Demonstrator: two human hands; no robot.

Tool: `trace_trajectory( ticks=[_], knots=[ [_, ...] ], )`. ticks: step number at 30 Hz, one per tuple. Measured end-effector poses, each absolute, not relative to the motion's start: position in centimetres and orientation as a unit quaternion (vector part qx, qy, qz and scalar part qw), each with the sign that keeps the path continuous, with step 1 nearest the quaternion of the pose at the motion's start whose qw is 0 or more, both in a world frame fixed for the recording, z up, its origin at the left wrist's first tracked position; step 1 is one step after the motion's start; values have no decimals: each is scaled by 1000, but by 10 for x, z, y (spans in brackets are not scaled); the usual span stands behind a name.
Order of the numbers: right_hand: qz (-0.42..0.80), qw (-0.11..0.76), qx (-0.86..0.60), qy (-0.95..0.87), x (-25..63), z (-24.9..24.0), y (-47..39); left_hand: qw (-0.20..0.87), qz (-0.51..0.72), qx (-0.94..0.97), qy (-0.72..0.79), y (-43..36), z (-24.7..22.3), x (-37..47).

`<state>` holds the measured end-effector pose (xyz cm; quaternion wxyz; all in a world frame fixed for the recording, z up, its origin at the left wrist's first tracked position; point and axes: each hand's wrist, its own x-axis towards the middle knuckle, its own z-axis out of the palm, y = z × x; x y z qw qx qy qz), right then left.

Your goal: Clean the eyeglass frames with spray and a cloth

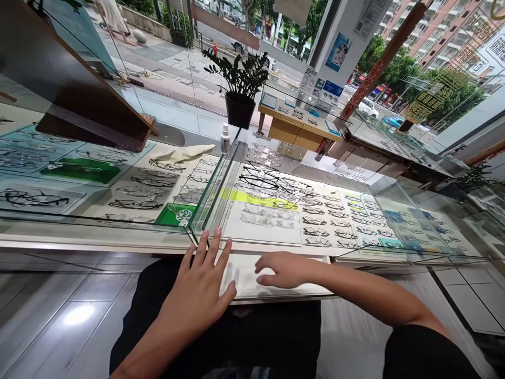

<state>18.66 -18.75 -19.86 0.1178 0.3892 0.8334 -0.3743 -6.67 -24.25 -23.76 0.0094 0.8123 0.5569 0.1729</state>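
Reaching toward a pulled-out white display tray (272,287) at the front of the glass eyewear counter (276,158), both bare hands are in view from above. Left hand (199,292) is released, fingers spread and extended, palm down, lying over the tray's left end; its fingertips point toward the counter's front edge and end just short of the glass. It grasps nothing. Right hand (282,269) is likewise released, palm down with fingers loosely curved, resting on or just above the tray surface right of the left hand; whether it presses on the tray cannot be told. It holds nothing. What lies on the tray beneath the hands is too pale and blurred to identify.

Tray position: protruding from beneath the counter top toward the person, directly below the section holding a white panel (262,222) of clear frames. Behind that panel inside the counter lies a yellow-green strip (256,200), and beyond it a pair of black-rimmed spectacles (258,181). Rows of further spectacles (327,221) fill the counter to the right of the panel. Left of the counter's glass corner, a green card (175,215) sits inside the adjoining case. On the glass top further back stand a small white spray bottle (224,139) and a folded cloth (183,155) just beside it. A potted plant (240,87) stands beyond the counter's far side
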Motion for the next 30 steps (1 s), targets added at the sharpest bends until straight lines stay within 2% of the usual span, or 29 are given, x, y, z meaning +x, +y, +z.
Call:
trace_trajectory(
  ticks=[2,5,7,9,11,16,23,30],
  knots=[
    [-353,75,399,843,189,-154,-191,10,169,816,552,-243,-237,-67],
    [-185,-20,488,853,208,-106,-164,12,163,819,550,-244,-236,-67],
    [-59,-25,548,834,225,-95,-132,12,159,819,552,-244,-235,-68],
    [-12,10,592,806,241,-98,-97,10,157,819,552,-244,-235,-68],
    [-31,57,616,785,253,-108,-67,6,158,820,551,-245,-236,-68],
    [-48,74,617,782,260,-132,-28,-1,157,821,549,-245,-238,-69],
    [-41,53,644,762,264,-140,-23,-5,167,818,551,-245,-242,-69],
    [-16,4,636,771,273,-114,-70,-4,173,816,552,-247,-240,-71]
  ],
)
